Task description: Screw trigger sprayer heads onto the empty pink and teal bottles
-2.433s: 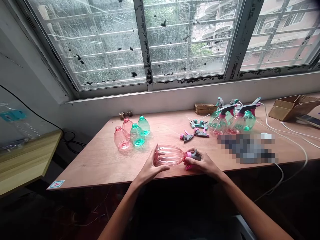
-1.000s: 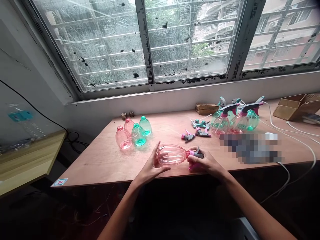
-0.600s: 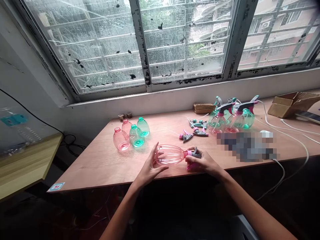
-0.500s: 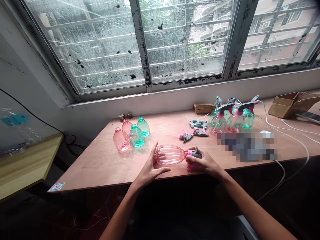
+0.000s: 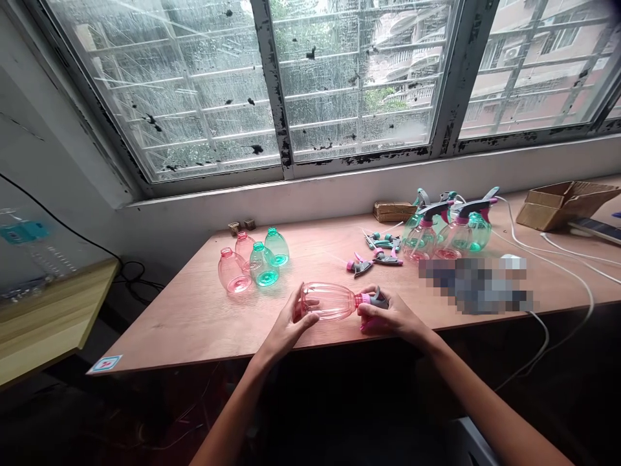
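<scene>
A clear pink bottle lies on its side near the front edge of the wooden table. My left hand wraps around the bottle's base end. My right hand grips the grey and pink spray trigger head at the bottle's neck. Both hands are closed on their parts.
Several empty pink and green bottles stand at the back left. Loose trigger heads lie mid-table, finished spray bottles behind them. A cardboard box, white cables and a phone lie to the right. A lower bench stands at left.
My left hand's fingers have curled further round the bottle's base and shifted slightly. The bottle and my right hand stay in about the same place.
</scene>
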A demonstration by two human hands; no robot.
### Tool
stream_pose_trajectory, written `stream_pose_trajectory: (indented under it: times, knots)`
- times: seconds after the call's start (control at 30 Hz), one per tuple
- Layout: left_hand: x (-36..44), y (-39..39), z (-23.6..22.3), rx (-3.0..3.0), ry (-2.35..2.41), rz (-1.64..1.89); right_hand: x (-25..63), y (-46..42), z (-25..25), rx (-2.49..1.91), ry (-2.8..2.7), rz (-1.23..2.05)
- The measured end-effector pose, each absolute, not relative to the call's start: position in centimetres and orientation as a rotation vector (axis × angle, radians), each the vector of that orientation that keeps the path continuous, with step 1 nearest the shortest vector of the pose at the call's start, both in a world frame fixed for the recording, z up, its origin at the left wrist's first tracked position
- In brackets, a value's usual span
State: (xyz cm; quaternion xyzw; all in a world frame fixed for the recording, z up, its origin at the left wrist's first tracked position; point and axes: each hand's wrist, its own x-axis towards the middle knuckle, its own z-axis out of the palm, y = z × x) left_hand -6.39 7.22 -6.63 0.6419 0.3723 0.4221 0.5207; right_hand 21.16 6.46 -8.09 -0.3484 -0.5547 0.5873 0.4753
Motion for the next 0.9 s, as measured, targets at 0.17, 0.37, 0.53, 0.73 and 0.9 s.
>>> stream_pose_trajectory:
  times: [0.17, 0.37, 0.53, 0.73, 0.9]
  knots:
    - [-6.41, 6.99, -6.25, 1.539, 0.856, 1.01, 21.19, 6.52, -8.08, -0.821, -1.409, 1.433]
    - [-6.59, 6.78, -6.41, 1.541, 0.797, 0.981, 21.17, 6.69, -8.28, -0.817, -1.371, 1.462]
    - [-6.55, 7.01, -6.7, 1.507, 0.863, 0.964, 21.28, 6.82, -8.39, -0.804, -1.412, 1.436]
    - [-6.56, 6.76, -6.28, 1.589, 0.815, 0.964, 21.17, 6.69, -8.31, -0.838, -1.375, 1.452]
    - [-6.44, 6.43, -6.05, 1.568, 0.807, 0.934, 21.15, 6.49, -8.18, -0.868, -1.35, 1.467]
